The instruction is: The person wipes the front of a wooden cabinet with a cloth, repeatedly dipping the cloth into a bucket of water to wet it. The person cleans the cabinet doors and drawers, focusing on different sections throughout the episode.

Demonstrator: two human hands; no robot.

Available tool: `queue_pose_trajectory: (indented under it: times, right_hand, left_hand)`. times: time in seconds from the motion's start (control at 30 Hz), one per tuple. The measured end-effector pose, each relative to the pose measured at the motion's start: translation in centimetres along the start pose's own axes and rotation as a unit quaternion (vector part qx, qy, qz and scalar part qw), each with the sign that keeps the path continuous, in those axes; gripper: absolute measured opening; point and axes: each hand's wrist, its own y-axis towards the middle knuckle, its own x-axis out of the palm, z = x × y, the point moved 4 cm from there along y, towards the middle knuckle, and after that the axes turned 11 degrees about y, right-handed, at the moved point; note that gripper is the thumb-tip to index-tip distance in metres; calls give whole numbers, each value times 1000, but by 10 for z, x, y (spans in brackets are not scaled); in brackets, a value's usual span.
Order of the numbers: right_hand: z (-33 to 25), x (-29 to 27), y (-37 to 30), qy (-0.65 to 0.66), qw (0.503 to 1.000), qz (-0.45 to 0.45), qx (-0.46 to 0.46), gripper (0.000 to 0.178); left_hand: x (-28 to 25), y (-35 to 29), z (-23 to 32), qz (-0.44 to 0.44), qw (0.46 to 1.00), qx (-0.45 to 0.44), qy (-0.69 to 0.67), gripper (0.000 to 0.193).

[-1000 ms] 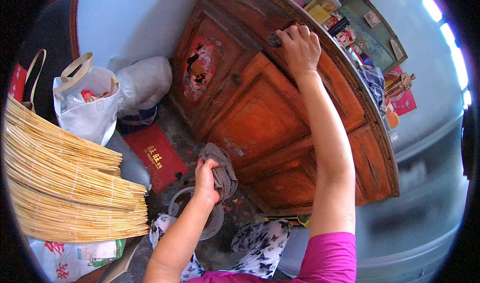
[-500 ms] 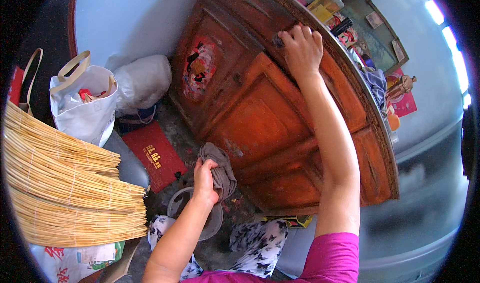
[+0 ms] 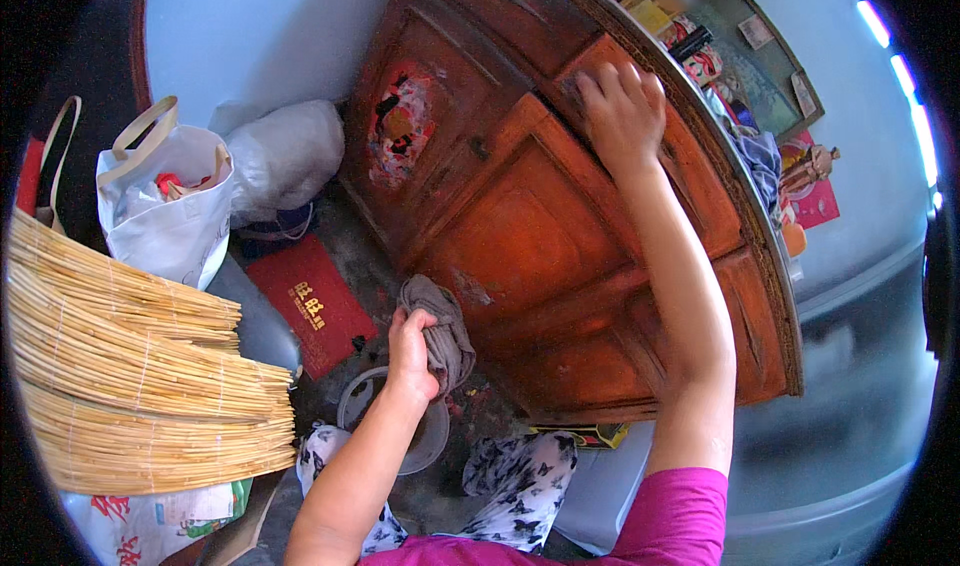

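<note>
A reddish-brown wooden cabinet [image 3: 520,231] with panelled doors fills the middle and right. My right hand [image 3: 622,121] is pressed to its upper front, just below the top edge, with fingers curled. A small dark thing shows at those fingertips, too covered to name. Lower down, my left hand [image 3: 408,351] grips a bunched grey cloth [image 3: 445,341], thumb on top. The cloth hangs in front of the cabinet's lower part, above a round plastic basin [image 3: 432,446] on the floor, which my left forearm partly hides.
At left lie a bundled reed mat [image 3: 150,366], a white tote bag [image 3: 165,206] and a grey plastic-wrapped bundle [image 3: 290,156]. A red flat box [image 3: 315,306] lies on the floor. Bottles, a framed mirror [image 3: 750,66] and a figurine [image 3: 808,169] stand along the cabinet top.
My right hand has shifted slightly right and down along the cabinet front. The left hand still holds the grey cloth in nearly the same place.
</note>
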Motion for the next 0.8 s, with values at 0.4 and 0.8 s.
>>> queue_pose_trajectory:
  times: [0.4, 0.8]
  right_hand:
    - [-5, -35, -50, 16, 993, -103, 61, 23]
    - [0, -2, 15, -4, 992, -104, 67, 22]
  left_hand:
    - [2, -15, 8, -5, 999, 17, -27, 24]
    - [5, -19, 11, 1, 999, -10, -37, 33]
